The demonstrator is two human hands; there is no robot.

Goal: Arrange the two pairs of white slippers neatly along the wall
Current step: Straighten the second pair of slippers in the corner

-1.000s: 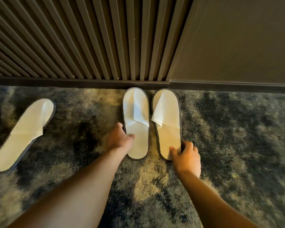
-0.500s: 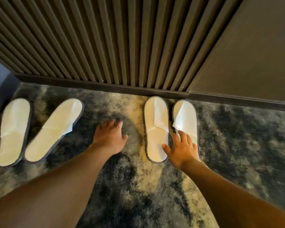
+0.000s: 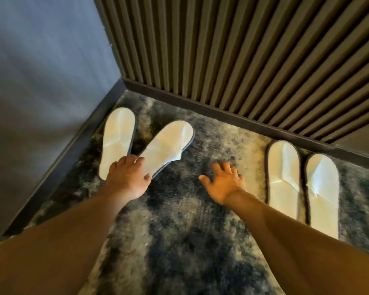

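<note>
left grip now open on splayed slippers, right grip open, off neat pair

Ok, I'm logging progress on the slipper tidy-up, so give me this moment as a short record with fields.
setting: mottled grey carpet in a corner, ribbed brown wall ahead
right pair: two white fabric slippers, side by side and parallel, toes near the baseboard
left pair: corner slipper straight, angled slipper splayed away from it
left hand: open, over the heels of the left pair
right hand: open, fingers spread, over bare carpet
remaining: straighten the angled slipper
</note>
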